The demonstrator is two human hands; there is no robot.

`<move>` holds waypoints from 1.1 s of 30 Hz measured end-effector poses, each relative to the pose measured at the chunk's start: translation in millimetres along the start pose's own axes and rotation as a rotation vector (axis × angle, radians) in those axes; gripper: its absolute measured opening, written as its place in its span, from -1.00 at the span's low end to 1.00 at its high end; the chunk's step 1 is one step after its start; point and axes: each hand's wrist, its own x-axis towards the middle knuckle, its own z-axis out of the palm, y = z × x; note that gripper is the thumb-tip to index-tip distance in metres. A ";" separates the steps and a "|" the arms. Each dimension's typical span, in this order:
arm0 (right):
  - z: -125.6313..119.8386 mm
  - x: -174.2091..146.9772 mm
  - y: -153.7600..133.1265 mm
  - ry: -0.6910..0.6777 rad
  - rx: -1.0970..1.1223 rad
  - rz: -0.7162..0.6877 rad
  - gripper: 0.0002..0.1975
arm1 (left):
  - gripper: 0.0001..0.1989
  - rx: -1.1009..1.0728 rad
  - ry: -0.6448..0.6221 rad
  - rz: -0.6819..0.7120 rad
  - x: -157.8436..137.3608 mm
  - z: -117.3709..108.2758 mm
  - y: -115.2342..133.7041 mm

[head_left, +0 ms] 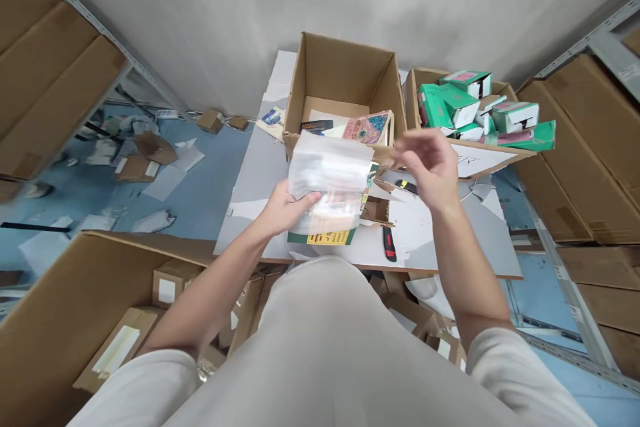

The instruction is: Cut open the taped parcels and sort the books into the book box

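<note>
My left hand (290,208) grips the left side of a translucent plastic wrapper (330,163), its thumb lying on top. The plastic is cloudy and shiny, so what is inside it cannot be made out. Beneath it the lower edge of a green and yellow book (327,238) sticks out. My right hand (429,163) is raised to the right of the wrapper, near the front corner of an open cardboard box (345,67). Its fingers are loosely bent, slightly blurred, with the thumb apart and no object visible in them. Books (369,128) lie inside that box.
A second carton (413,97) holds several green boxes (450,103). On the table (250,213) lie a red-black box cutter (389,243), a yellow-black cutter (406,185) and a small cardboard piece (377,211). A large carton (55,293) with parcels stands at lower left. Shelves flank both sides; scraps litter the floor.
</note>
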 end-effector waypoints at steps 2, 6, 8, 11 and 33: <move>14.9 -31.7 7.1 0.068 0.076 0.130 -0.68 | -0.48 -0.103 0.017 -0.037 -1.5 -4.0 -11.0; 57.0 -84.3 5.8 0.040 -0.027 0.214 -0.59 | -0.43 -0.233 0.090 -0.072 -4.8 1.1 -33.8; 66.9 -97.5 1.3 0.268 -0.134 0.239 -0.59 | -0.41 -0.316 0.122 -0.109 -6.8 5.6 -42.1; 72.5 -106.8 -0.9 0.234 0.071 0.375 -0.63 | -0.40 -0.428 0.163 -0.156 -10.9 11.2 -47.2; 39.9 -140.2 45.1 0.234 0.522 0.739 -0.59 | -0.30 0.988 0.263 -0.155 -45.7 -98.1 -186.9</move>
